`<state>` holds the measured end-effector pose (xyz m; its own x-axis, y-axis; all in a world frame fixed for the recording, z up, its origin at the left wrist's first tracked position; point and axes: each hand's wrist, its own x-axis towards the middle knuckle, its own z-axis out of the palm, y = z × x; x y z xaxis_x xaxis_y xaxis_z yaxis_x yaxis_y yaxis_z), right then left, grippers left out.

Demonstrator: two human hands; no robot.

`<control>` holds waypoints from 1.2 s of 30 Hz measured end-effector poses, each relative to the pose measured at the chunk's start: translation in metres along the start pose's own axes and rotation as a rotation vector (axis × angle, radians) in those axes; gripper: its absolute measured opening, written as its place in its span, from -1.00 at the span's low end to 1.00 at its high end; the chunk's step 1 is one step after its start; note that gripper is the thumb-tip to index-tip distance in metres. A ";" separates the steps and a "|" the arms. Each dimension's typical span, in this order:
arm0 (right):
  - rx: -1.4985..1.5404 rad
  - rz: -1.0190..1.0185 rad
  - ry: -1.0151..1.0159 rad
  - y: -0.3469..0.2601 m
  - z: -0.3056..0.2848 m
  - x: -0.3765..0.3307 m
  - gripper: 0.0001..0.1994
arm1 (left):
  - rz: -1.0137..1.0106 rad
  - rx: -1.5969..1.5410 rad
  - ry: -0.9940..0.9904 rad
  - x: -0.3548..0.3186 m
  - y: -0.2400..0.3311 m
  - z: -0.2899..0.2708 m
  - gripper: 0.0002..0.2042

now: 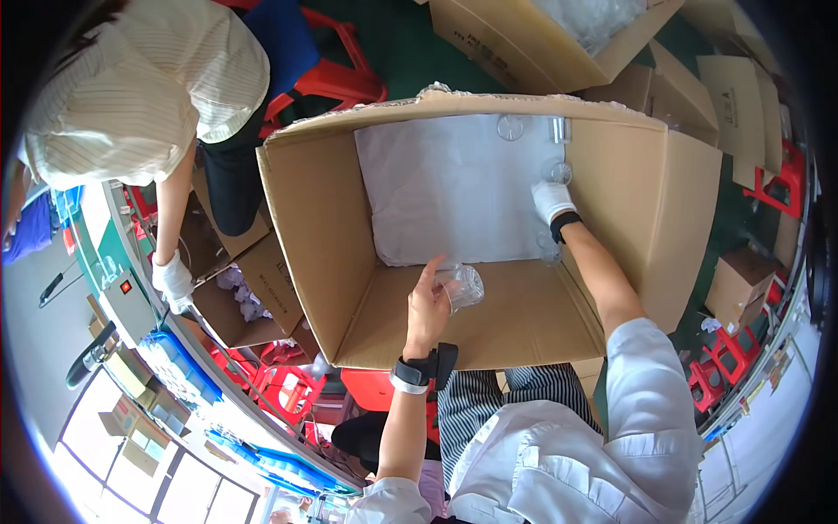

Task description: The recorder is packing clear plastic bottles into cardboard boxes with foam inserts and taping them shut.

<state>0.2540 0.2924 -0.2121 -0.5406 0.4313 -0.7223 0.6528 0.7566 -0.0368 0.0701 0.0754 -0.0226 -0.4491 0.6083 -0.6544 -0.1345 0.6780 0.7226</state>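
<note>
A: What is being handled?

B: A clear plastic cup [463, 286], lying on its side low inside a big open cardboard box [319, 227]. The left hand [427, 307], bare, pinches it by the end nearest the hand, thumb and fingertips closed on it, the forefinger raised straight above. A black and white wristband [414, 374] sits on that wrist.

A: And the other hand?

B: The right hand [551, 199] wears a white glove and reaches deeper into the box, by the right wall. Its fingers curl downward; whether they grip anything I cannot tell. Just beside it stand more clear cups [556, 169], in a line along the right wall, on a white sheet [445, 188] that covers the box's floor.

A: Where is the held cup against that sheet?

B: At the sheet's near edge, over bare cardboard, well apart from the row of cups.

A: What surrounds the box?

B: On the left a second person in a striped shirt [144, 83] bends over a smaller carton [249, 293], one gloved hand [171, 281] at its rim. Red plastic stools [336, 74] stand behind. Another open carton holding clear plastic [559, 35] lies beyond the big box.
</note>
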 end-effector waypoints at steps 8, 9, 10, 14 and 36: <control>2.532 -0.291 -0.445 -0.095 -0.076 -0.055 -0.65 | 0.200 0.340 -0.067 0.005 0.020 0.019 -0.52; 2.327 -0.278 -0.389 -0.102 -0.082 -0.062 -0.65 | 0.285 0.448 -0.032 0.008 0.022 0.022 -0.50; 2.121 -0.262 -0.335 -0.107 -0.086 -0.068 -0.65 | 0.369 0.555 0.004 0.011 0.023 0.023 -0.47; 2.065 -0.291 -0.453 -0.113 -0.098 -0.086 -0.62 | 0.504 0.709 0.113 0.017 0.012 0.014 -0.45; 0.483 0.313 0.339 -0.031 -0.114 0.062 -0.28 | 0.351 0.373 0.373 0.003 0.001 -0.029 -0.58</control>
<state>0.1399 0.3517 -0.1771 -0.3727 0.7847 -0.4954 0.9276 0.3000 -0.2226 0.0429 0.0653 -0.0172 -0.6974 0.6813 -0.2224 0.3632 0.6035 0.7098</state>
